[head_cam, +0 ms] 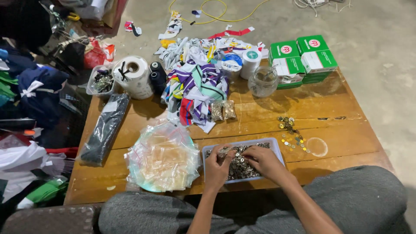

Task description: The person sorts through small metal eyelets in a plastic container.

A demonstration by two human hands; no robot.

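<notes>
Nearest the wearer, at six o'clock on the table (329, 130), a shallow clear plastic tray (277, 145) of small metal fasteners (240, 167) was being worked in by both hands. The left hand (217, 164) was seen with its grip closed around a small clear packet (224, 151) held at the tray's nine o'clock corner; the right hand (264, 159) lay palm-down over the fasteners, fingers curled into the heap, though whether anything was pinched could not be told.

It was judged that the step would be done best if the packet were kept over the tray, so that dropped pieces fell back in, and if only a few fasteners were gathered at a time.

At nine o'clock of the tray, a round pile of empty clear packets (164, 160) was set touching it. At three o'clock, loose brass-coloured fasteners (291, 132) were scattered apart from it.

Farther off, at twelve o'clock, two filled packets (222, 110) were laid against a heap of striped fabric strips (197, 89). Beyond these a glass jar (263, 81), green and white boxes (303, 58) and a white roll (133, 76) were stood.
</notes>
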